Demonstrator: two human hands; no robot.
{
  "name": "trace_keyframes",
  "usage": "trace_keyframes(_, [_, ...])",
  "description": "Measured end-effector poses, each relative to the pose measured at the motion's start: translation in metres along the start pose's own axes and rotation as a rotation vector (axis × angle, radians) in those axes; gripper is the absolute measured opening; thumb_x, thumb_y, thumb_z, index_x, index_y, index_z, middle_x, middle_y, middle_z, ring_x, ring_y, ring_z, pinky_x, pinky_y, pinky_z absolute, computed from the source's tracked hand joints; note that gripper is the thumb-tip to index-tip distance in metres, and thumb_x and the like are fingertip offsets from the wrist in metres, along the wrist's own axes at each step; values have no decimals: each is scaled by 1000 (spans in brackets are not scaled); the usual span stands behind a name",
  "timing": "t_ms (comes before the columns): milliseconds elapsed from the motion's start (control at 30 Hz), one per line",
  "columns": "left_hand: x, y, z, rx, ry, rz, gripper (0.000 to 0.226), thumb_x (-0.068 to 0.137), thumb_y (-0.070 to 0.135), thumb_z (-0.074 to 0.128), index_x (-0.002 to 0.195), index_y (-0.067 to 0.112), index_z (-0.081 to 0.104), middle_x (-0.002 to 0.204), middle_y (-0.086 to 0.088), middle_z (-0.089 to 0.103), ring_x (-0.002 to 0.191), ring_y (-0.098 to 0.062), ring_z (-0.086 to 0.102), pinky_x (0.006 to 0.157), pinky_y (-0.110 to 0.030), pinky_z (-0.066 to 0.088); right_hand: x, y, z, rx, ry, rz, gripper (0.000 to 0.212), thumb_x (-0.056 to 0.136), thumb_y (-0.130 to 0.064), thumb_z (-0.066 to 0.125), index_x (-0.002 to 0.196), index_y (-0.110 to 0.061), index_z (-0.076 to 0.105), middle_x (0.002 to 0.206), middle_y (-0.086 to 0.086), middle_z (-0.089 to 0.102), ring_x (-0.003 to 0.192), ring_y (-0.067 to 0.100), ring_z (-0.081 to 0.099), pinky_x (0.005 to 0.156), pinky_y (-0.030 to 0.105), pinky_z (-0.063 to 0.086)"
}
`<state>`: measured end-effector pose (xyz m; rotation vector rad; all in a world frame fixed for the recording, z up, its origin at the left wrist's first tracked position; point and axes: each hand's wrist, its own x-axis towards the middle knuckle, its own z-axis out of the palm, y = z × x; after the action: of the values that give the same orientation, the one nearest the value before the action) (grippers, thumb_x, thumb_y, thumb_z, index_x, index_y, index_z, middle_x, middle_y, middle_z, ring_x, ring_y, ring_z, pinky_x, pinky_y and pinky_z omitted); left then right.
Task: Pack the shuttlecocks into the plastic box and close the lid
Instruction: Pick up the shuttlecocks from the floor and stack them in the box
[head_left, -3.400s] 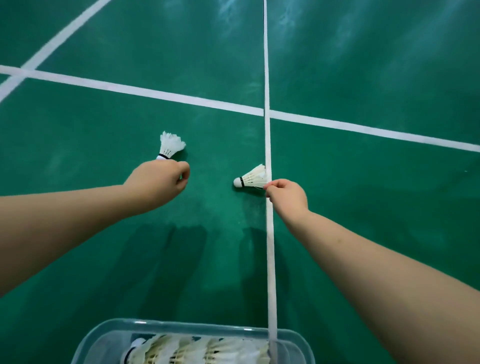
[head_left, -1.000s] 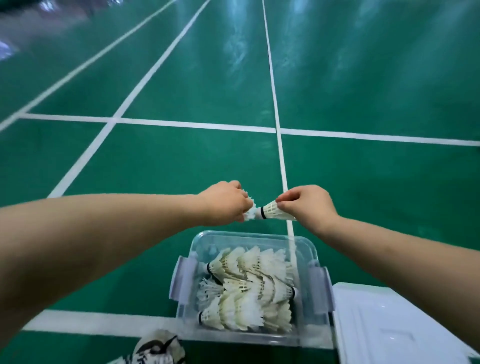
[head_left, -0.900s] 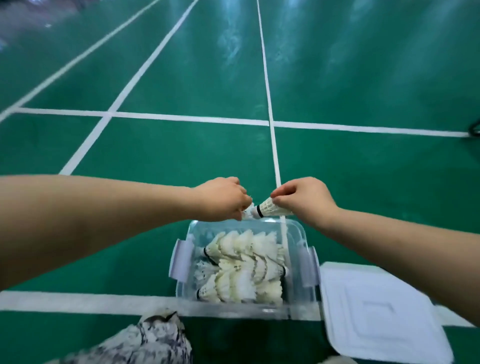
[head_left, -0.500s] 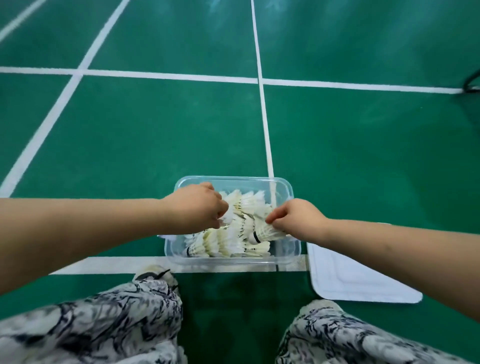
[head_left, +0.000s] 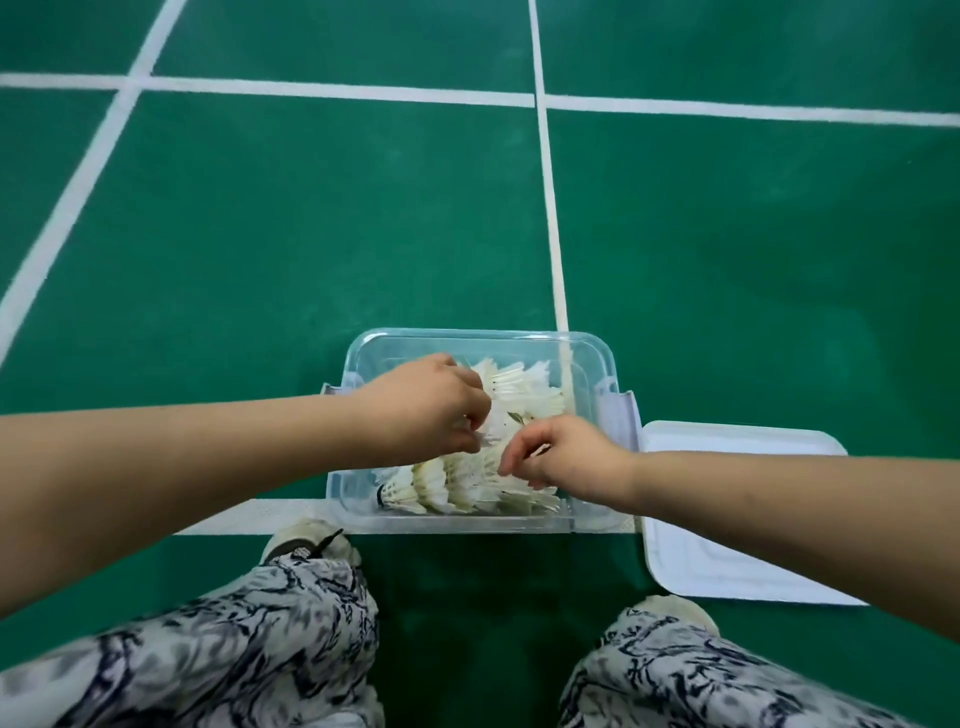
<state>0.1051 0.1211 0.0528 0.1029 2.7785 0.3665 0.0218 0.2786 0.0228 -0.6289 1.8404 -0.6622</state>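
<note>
A clear plastic box (head_left: 470, 336) stands open on the green court floor, just in front of my feet. It holds a pile of several white feather shuttlecocks (head_left: 441, 486). My left hand (head_left: 423, 410) is inside the box over the pile, its fingertips pinched on the feathers of a shuttlecock (head_left: 491, 434). My right hand (head_left: 563, 457) hovers low over the right side of the pile with fingers curled downward; whether it holds anything is hidden. The white lid (head_left: 737, 525) lies flat on the floor, right of the box.
White court lines (head_left: 550, 218) cross the green floor; one runs under the box. My knees in patterned trousers (head_left: 249, 649) and my two shoes (head_left: 306, 540) are close behind the box. Grey latch flaps (head_left: 623, 426) stick out at the box's sides.
Both hands carried shuttlecocks from the floor to the box and went down into it. In the last half second my right hand rose slightly off the pile.
</note>
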Motion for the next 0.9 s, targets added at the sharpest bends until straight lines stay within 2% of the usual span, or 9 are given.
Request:
trace_keyframes(133, [10,4,1,-17,-24,22,26,87,40,53,95,16,59,104,0,61,102,-20,47,85,-25,36,2,5,13,-148,-32,31,39,82,2,55,56,-26,65,62,-10,59,67,9,53,65,17,44])
trace_keyframes(200, [12,6,0,-10,-58,27,24,86,40,54,93,17,58,102,1,61,102,-20,47,88,-34,42,3,9,17,-217,-66,27,30,83,2,53,68,-15,73,66,-12,60,74,7,55,68,13,43])
trace_keyframes(267, [13,9,1,-17,-86,34,23,86,40,55,92,18,58,100,1,60,102,-20,47,88,-39,44,1,13,14,-212,-84,24,23,82,2,55,81,-10,75,65,-15,60,69,-1,54,68,10,42])
trace_keyframes(333, [14,13,2,-8,-111,52,22,85,39,55,92,19,58,100,2,60,101,-20,47,89,-37,43,-2,13,8,-183,-101,35,25,80,1,57,78,-16,75,57,-19,58,59,-6,53,61,3,41])
trace_keyframes(467, [14,19,4,18,-129,83,21,85,37,56,93,19,58,103,0,59,101,-21,49,87,-32,40,-9,9,-10,-64,-112,71,34,77,6,52,59,-22,61,70,3,61,67,14,54,61,20,48])
trace_keyframes(567, [16,22,-4,-8,-129,52,20,84,37,58,92,19,57,101,0,59,98,-21,50,83,-35,44,-21,2,-26,-141,26,1,24,78,-1,56,69,-23,54,79,0,59,68,14,55,64,27,52])
trace_keyframes(667, [20,26,-13,-45,-113,30,20,83,35,59,90,17,57,96,0,56,91,-18,50,72,-29,40,-29,-4,-34,-291,210,-176,22,76,-18,66,87,-29,50,87,-12,54,72,6,51,71,25,44])
trace_keyframes(833, [27,35,-24,-186,-40,14,21,82,31,62,95,15,61,90,1,53,83,-17,50,70,-28,35,-34,-3,-30,-389,300,-335,25,78,-33,70,100,-23,63,86,-14,44,85,5,42,69,14,33])
trace_keyframes(900, [28,36,-23,-230,8,-3,22,82,33,63,95,15,58,92,1,52,86,-18,52,72,-28,36,-33,1,-31,-414,338,-359,23,81,-33,68,99,-18,68,87,-10,50,89,9,41,72,19,32])
